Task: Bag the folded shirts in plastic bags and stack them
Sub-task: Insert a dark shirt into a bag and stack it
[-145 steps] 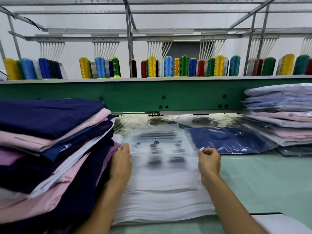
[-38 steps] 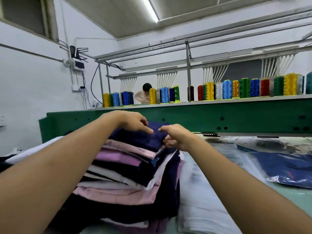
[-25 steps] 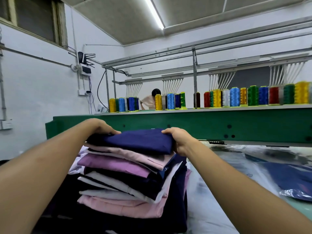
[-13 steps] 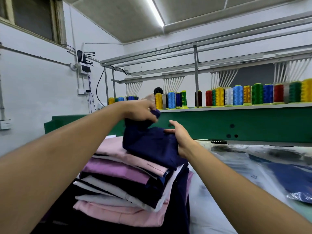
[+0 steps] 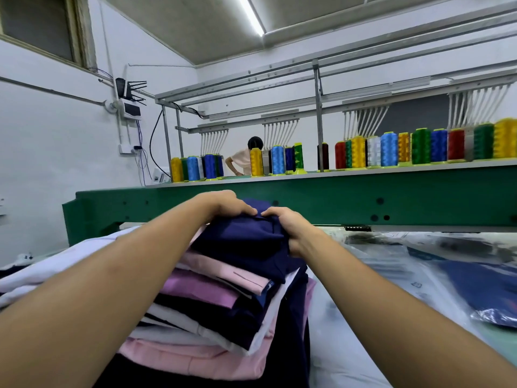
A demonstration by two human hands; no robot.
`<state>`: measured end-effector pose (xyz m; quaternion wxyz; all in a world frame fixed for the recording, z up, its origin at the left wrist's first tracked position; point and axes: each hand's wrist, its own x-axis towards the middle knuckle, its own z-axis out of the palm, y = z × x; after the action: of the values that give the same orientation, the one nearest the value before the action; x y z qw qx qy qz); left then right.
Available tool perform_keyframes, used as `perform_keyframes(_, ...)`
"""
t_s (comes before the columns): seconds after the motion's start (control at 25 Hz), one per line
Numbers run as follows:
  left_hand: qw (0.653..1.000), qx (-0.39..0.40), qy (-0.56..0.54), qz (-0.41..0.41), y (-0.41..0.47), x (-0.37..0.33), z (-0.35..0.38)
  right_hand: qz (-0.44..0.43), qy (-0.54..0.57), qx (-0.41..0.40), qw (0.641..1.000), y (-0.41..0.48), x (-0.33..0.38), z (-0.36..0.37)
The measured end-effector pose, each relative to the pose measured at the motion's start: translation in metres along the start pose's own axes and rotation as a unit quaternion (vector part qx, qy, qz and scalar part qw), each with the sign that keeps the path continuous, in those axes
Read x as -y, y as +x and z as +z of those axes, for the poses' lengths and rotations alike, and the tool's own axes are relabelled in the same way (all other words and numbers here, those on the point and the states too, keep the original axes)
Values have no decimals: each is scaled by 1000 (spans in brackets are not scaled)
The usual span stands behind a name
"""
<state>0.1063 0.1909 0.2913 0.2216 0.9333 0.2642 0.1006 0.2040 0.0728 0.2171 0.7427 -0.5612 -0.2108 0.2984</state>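
both hands grip the navy shirt atop the shirt stack at table's left edge: left hand on its far side, right hand pinching the rt edge. bagged navy shirt lies near rt edge.

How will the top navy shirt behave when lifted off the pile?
Probably floppy: the navy shirt creases where the left hand and right hand grip it, so its fold may sag open. Likely light, being thin cloth. The pink shirt beneath might drag along, cloth on cloth.
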Motion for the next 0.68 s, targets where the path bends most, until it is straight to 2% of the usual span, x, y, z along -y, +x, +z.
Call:
perform_keyframes(0.08, 996, 11, -91, 20, 1, -5, 2, -13, 20, 19, 1000, 0, 1, -1)
perform_keyframes(0.2, 971, 33, -230, 62, 3, -19, 3, -43, 58, 41, 997, 0, 8, -8)
perform_keyframes(0.32, 946, 13, -302, 116, 7, -35, 5, -82, 96, 33, 991, 0, 21, -23)
perform_keyframes(0.44, 920, 53, -355, 156, 13, -59, 16, -121, 114, 26, 986, -3, 32, -51)
perform_keyframes(0.52, 916, 110, -343, 175, 16, -76, 28, -144, 91, -30, 985, -6, 36, -76)
perform_keyframes(0.68, 942, 208, -194, 181, 10, -103, 65, -162, -11, -165, 973, -19, 26, -137)
